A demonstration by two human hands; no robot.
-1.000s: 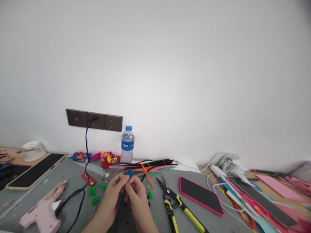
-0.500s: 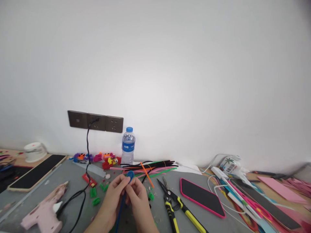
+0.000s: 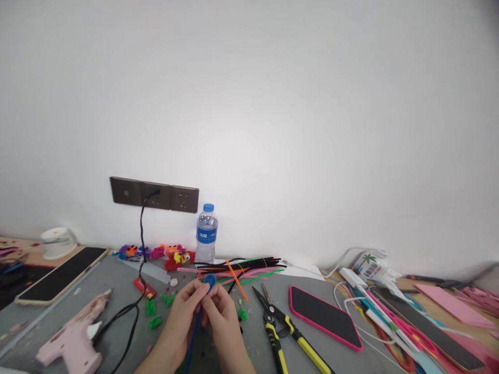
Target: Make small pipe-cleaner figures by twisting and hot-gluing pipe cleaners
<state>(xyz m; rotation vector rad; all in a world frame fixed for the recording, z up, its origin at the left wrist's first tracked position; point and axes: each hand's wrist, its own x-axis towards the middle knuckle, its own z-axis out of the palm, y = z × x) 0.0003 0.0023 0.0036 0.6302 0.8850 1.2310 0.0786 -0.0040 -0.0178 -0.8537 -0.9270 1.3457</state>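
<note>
A blue pipe cleaner [image 3: 210, 279] is held up between my two hands, its top end wound into a small flat coil and its long tail hanging down below. My left hand [image 3: 186, 310] pinches it from the left, thumb and fingertips just under the coil. From the other side my right hand [image 3: 221, 307] closes its thumb and index finger at the same spot. Small green pipe cleaner pieces [image 3: 155, 322] lie left of my hands. Behind them is a bundle of pipe cleaners [image 3: 253, 266] in black, pink and green, with an orange one [image 3: 236, 280] across it.
Yellow-and-black pliers [image 3: 286, 324] and a pink-cased phone [image 3: 323, 317] lie to the right. On the left are a pink glue gun [image 3: 74, 337] with a black cord and another phone [image 3: 62, 275]. A water bottle [image 3: 206, 234] stands by the wall. Pink scissors [image 3: 417, 337] lie far right.
The whole view has shifted very slightly. Both hands keep the same pinch on the blue pipe cleaner, with no clear movement of the coil.
</note>
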